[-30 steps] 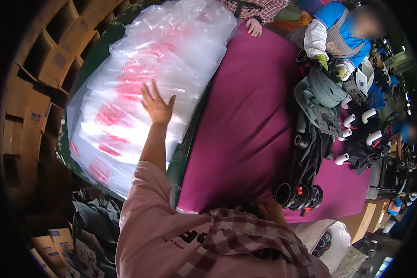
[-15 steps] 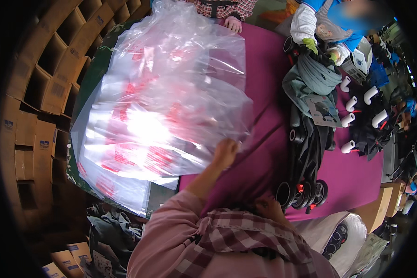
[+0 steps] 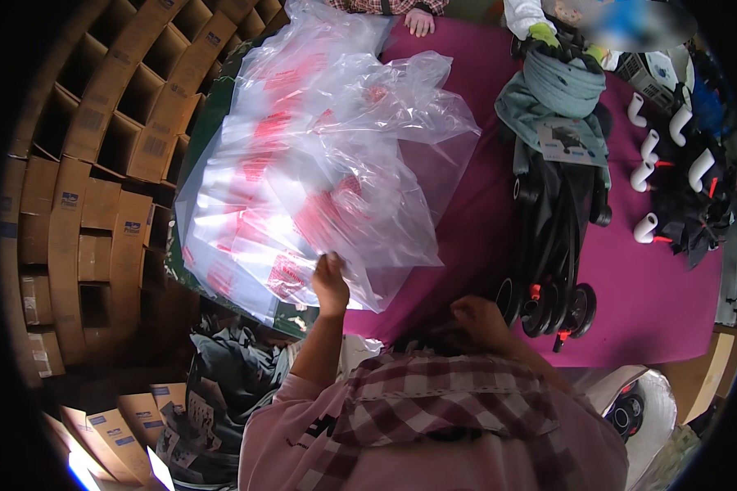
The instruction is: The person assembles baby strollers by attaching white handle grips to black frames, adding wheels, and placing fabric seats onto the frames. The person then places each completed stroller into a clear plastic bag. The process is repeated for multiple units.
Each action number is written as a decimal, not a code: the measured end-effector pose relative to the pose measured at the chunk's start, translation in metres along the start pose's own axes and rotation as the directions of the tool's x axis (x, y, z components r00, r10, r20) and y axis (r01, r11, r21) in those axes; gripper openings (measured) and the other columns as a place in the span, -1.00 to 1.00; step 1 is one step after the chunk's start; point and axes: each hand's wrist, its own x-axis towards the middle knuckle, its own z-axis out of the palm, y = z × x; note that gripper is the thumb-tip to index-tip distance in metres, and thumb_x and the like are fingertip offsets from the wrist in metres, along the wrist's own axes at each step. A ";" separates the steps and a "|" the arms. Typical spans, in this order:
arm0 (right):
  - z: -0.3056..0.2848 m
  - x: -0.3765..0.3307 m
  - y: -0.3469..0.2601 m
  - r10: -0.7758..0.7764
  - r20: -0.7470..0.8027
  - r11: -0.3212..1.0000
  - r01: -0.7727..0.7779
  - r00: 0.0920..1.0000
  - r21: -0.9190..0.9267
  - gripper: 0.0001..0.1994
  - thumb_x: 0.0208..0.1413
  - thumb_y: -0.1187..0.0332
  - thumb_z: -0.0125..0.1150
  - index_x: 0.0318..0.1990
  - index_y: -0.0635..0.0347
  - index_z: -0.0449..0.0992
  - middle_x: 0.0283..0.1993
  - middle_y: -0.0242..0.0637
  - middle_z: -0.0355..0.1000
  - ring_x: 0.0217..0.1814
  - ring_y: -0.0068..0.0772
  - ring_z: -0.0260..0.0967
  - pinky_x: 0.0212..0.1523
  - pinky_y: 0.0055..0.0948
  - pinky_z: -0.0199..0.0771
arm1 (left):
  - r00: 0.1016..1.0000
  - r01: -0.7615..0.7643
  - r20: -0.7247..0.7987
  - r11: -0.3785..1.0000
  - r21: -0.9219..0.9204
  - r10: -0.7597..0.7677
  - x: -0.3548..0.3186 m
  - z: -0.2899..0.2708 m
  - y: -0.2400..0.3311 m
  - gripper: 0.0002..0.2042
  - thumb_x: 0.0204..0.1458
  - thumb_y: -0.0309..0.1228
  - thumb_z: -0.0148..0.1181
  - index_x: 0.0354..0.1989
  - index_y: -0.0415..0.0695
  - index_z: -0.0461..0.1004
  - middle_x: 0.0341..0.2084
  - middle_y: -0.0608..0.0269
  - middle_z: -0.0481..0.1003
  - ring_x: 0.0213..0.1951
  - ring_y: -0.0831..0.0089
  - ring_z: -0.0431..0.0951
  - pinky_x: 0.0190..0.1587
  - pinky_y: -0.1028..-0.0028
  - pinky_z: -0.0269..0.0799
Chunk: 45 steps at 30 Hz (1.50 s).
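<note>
The folded stroller point(image 3: 553, 217) lies on the magenta surface point(image 3: 647, 315), its wheels point(image 3: 539, 315) toward the person and its grey-green fabric point(image 3: 561, 86) at the far end, with a printed card point(image 3: 571, 146) on it. Left of the stroller is a spread pile of clear plastic bags point(image 3: 250, 164) marked in red; the top bag point(image 3: 385, 217) is loosely crumpled and reaches across toward the stroller. The left hand point(image 3: 331, 286), well left of the stroller's wheels, has its fingers bent at the near edge of the plastic; I cannot tell whether its grip pinches a layer. The right hand point(image 3: 477, 319) is just left of the wheels, fingers curled inward; whether that grip encloses anything is hidden. A co-worker's gloved hands point(image 3: 542, 33) are at the stroller's far end. White curved tubes point(image 3: 701, 169) stand right of the stroller; cardboard boxes point(image 3: 133, 233) rise far to its left.
</note>
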 end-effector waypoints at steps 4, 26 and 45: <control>-0.010 -0.001 -0.016 -0.091 0.007 0.996 0.092 0.996 -0.006 -0.81 0.17 0.38 0.20 -0.13 0.27 0.58 -0.24 -0.10 0.57 -0.25 -0.20 0.57 -0.20 -0.34 0.54 | 0.953 -0.264 -0.029 0.783 -0.564 0.301 -0.011 -0.036 0.142 -0.60 0.40 -0.27 -0.15 -0.37 -0.29 0.50 -0.39 0.11 0.55 -0.27 0.37 0.54 -0.15 0.41 0.40; -0.019 -0.051 -0.021 0.004 0.003 0.999 -0.004 1.000 -0.047 -0.78 0.15 0.39 0.26 -0.07 0.26 0.57 -0.19 -0.17 0.58 -0.17 -0.35 0.58 -0.14 -0.40 0.56 | 0.863 0.291 0.405 0.952 0.092 -0.302 -0.037 0.129 0.000 -0.44 0.02 -0.30 0.35 0.17 -0.26 0.34 -0.15 -0.05 0.57 0.05 0.01 0.50 0.09 0.10 0.35; -0.096 0.059 -0.036 -0.150 -0.346 0.613 0.362 0.926 0.702 -0.89 0.29 0.40 0.17 -0.20 0.25 0.55 -0.36 -0.63 0.38 -0.34 -0.83 0.17 -0.29 -0.71 0.16 | 0.897 -0.261 0.396 0.958 0.119 0.195 -0.187 -0.025 0.100 -0.87 -0.18 -0.58 0.26 -0.40 -0.18 0.51 -0.21 0.02 0.52 -0.05 0.01 0.46 0.12 0.14 0.28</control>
